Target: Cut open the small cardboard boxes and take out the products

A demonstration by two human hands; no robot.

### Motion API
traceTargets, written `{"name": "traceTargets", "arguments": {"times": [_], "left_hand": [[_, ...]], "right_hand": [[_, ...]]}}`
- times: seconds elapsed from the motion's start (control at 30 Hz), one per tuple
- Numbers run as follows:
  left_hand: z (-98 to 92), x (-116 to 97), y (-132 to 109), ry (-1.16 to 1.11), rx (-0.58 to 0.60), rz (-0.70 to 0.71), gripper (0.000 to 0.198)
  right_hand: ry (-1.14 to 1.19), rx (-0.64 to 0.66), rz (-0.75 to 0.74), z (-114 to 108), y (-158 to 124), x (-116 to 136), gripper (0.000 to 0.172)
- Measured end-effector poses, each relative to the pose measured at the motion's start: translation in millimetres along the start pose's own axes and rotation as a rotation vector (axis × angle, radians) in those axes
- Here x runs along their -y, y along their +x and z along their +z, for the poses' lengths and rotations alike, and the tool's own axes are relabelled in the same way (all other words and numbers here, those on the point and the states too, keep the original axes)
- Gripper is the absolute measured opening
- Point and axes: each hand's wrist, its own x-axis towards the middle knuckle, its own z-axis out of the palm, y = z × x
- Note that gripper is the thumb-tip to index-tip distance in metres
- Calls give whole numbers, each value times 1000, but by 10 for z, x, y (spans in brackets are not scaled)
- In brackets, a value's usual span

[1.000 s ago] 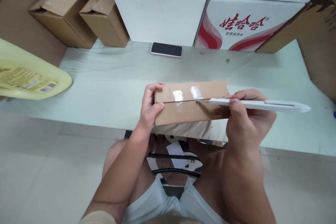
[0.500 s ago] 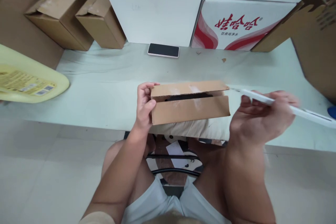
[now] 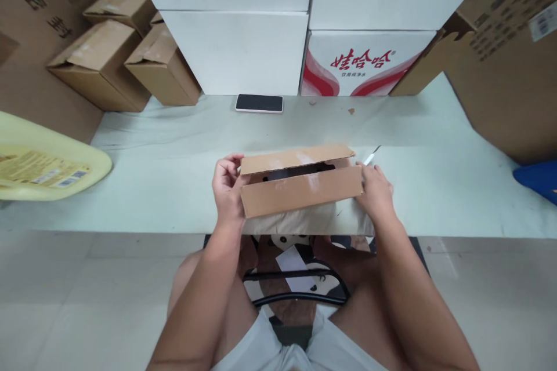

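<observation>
A small cardboard box (image 3: 300, 190) stands at the table's front edge, its top slit along the middle with the two flaps slightly apart. Something dark shows through the gap, too hidden to name. My left hand (image 3: 228, 188) grips the box's left end, fingers behind and thumb at the gap. At the right end my right hand (image 3: 376, 190) is closed against the box. A white utility knife (image 3: 369, 159) sticks out of that hand, its blade pointing away to the upper right; most of its handle is hidden by the hand.
A phone (image 3: 259, 104) lies near the stacked white cartons (image 3: 235, 52). Brown boxes (image 3: 165, 64) stand at the back left, a large carton (image 3: 509, 81) at the right. A yellow bottle (image 3: 52, 156) is at the left, a blue object (image 3: 537, 181) at the right edge.
My right hand has come left, from beside the box to its right end, and the knife has turned so its blade points away. My left hand keeps hold of the box.
</observation>
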Motion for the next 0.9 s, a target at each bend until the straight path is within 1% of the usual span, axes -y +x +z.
{"name": "traceTargets", "arguments": {"times": [0.1, 0.17, 0.23, 0.3, 0.33, 0.43, 0.47, 0.53, 0.6, 0.63, 0.67, 0.73, 0.8, 0.9], "left_hand": [[4, -7, 4, 133, -49, 140, 62], [4, -24, -4, 197, -25, 223, 59], [-10, -49, -13, 225, 37, 262, 54], [-46, -79, -17, 220, 118, 255, 52], [-72, -94, -14, 217, 171, 239, 53], [-159, -121, 7, 247, 371, 203, 61], [-181, -118, 17, 266, 427, 208, 62], [-202, -94, 32, 289, 493, 246, 63], [-195, -57, 37, 276, 512, 292, 63], [-184, -41, 35, 263, 514, 307, 63], [-171, -29, 32, 250, 511, 317, 63], [-148, -25, 23, 242, 493, 325, 63], [-131, -52, 12, 249, 472, 351, 62], [-106, -132, -7, 217, 411, 397, 59]], "right_hand": [[257, -180, -107, -78, 6, 181, 27], [458, -224, -210, -189, -22, 385, 22], [635, -239, -338, -300, -76, 573, 19], [718, -215, -423, -375, -145, 685, 19], [751, -193, -439, -393, -179, 707, 20], [836, -72, -425, -392, -254, 679, 23], [844, -37, -427, -384, -268, 657, 28], [791, 16, -474, -378, -278, 619, 46], [674, 46, -551, -389, -275, 599, 67], [615, 56, -586, -398, -272, 594, 74], [569, 66, -608, -404, -271, 590, 78], [543, 68, -605, -398, -277, 585, 78], [597, 37, -572, -359, -300, 591, 71], [775, -107, -482, -263, -361, 634, 58]]}}
